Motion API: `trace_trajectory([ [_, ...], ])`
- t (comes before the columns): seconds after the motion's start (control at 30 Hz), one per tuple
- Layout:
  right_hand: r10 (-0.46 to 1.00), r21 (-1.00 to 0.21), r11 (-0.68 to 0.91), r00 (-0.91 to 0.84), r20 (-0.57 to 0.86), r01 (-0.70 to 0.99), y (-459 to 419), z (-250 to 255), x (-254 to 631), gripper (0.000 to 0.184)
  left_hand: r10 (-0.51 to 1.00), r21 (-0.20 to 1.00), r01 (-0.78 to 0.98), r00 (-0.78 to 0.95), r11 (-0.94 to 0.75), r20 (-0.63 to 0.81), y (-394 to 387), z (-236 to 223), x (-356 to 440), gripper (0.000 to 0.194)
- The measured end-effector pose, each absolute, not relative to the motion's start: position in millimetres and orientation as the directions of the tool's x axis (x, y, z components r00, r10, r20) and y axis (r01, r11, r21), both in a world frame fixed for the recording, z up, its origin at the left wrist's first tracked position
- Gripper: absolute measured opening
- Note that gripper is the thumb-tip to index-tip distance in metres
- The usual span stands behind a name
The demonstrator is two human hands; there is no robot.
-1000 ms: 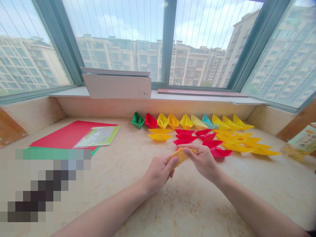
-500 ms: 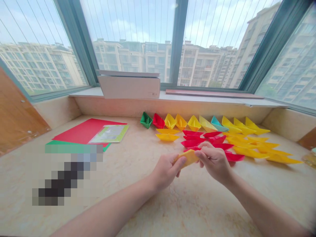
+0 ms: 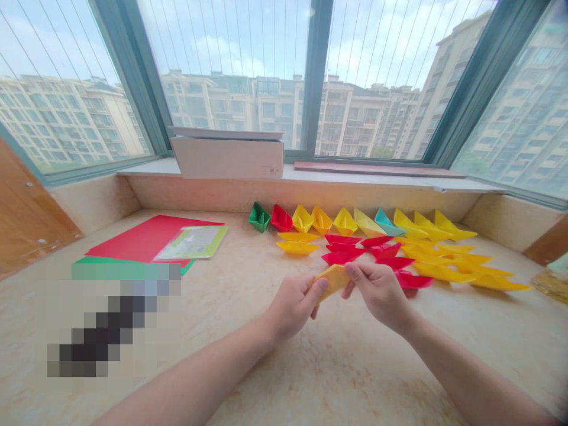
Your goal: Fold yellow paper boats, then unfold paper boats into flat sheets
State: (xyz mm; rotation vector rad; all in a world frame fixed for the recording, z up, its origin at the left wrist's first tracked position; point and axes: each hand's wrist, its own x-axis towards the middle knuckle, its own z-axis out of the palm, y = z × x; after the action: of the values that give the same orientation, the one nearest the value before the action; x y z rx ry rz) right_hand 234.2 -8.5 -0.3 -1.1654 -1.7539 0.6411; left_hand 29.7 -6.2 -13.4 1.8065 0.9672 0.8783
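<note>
Between my two hands is a small folded piece of yellow paper (image 3: 333, 280), raised above the counter. My left hand (image 3: 295, 302) pinches its left end, thumb on top and fingers underneath. At the right end, my right hand (image 3: 379, 293) grips the edge between thumb and fingers. Just beyond my hands lie several red paper boats (image 3: 344, 255). Yellow paper boats (image 3: 448, 271) are grouped to their right, and a single yellow boat (image 3: 297, 247) rests left of the red ones.
Along the back wall runs a row of paper boats, including a green boat (image 3: 260, 218) and a blue boat (image 3: 389, 223). Red paper sheets (image 3: 133, 239) and a clear packet (image 3: 193, 242) lie at left, near a pixelated dark object (image 3: 102, 328). A white box (image 3: 228, 157) stands on the sill.
My right thumb has shifted along the top edge of the yellow paper, and the paper tilts a little more. The whole view has moved slightly.
</note>
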Motion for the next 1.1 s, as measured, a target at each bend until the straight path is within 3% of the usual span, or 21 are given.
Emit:
trace_trajectory([
  [0.2,0.860,-0.635,0.509,-0.305,0.410,0.581,-5,-7,237,0.054,0.830,0.798,0.345,0.462,-0.494,0.314,-11,-12,31,0.037],
  [0.33,0.812,-0.590,0.583,-0.400,0.425,0.558,-7,-11,233,0.050,0.848,0.899,0.229,0.478,-0.373,0.230,-13,-13,34,0.043],
  [0.43,0.834,-0.669,0.552,-0.360,0.419,0.498,-9,-9,230,0.041,0.888,0.944,0.187,0.427,-0.273,0.172,-11,-15,34,0.046],
  [0.57,0.884,-0.799,0.461,-0.280,0.374,0.387,-11,-4,227,0.032,0.901,0.936,0.208,0.393,-0.283,0.186,-8,-15,32,0.047],
  [0.93,0.892,-0.819,0.446,-0.258,0.371,0.361,-18,1,224,0.035,0.893,0.954,0.121,0.399,-0.276,0.207,-11,-11,32,0.046],
  [1.1,0.939,-0.848,0.344,-0.122,0.323,0.404,-17,-2,221,0.038,0.918,0.983,0.070,0.372,-0.171,0.134,-5,-16,35,0.047],
])
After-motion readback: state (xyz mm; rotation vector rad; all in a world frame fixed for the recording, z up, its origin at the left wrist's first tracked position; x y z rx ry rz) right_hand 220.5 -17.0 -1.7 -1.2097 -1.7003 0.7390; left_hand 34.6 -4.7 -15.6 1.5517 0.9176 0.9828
